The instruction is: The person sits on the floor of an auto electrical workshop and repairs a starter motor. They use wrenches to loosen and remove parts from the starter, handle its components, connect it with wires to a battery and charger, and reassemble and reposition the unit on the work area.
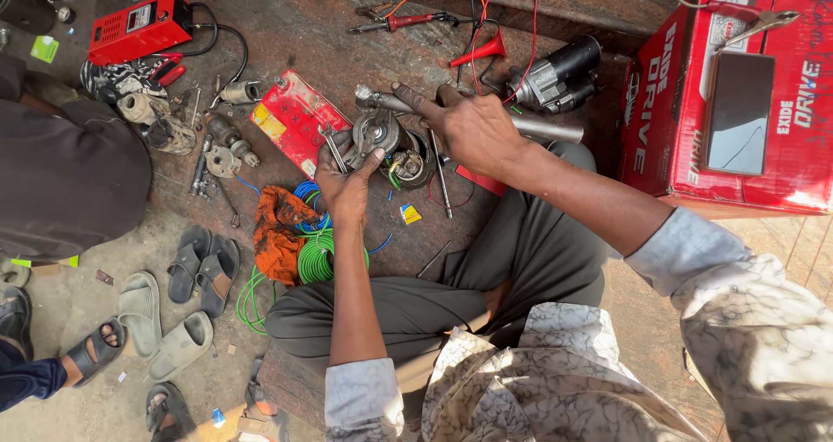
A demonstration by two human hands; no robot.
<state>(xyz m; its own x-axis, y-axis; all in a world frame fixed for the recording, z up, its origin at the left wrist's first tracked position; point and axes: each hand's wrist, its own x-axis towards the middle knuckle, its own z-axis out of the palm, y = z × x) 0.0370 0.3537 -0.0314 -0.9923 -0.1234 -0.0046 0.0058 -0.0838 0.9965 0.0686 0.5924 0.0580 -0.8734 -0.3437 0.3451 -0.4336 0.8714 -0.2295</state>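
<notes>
Head view, items in order.

Item: round metal motor part, grey, at centre frame, just above my left hand and just left of my right hand. Beside it on the right lies a dark ring-shaped housing.

Surface: worn dark bench top, scratched and dusty, dropping at lower left to a concrete floor with several sandals. I sit cross-legged on the bench.

Surroundings:
- flat red battery left of the part;
- red charger box at upper left;
- orange rag and green wire coil below the battery;
- starter motor at upper right of centre;
- red carton at far right, with a dark phone lying on it;
- red screwdriver near top centre.

Grip, left hand: palm up, fingers curled around the lower edge of the motor part, with a thin steel wrench lying across the fingers.

Grip, right hand: closed over a metal shaft that runs to the right, forefinger stretched left and touching the top of the motor part.
</notes>
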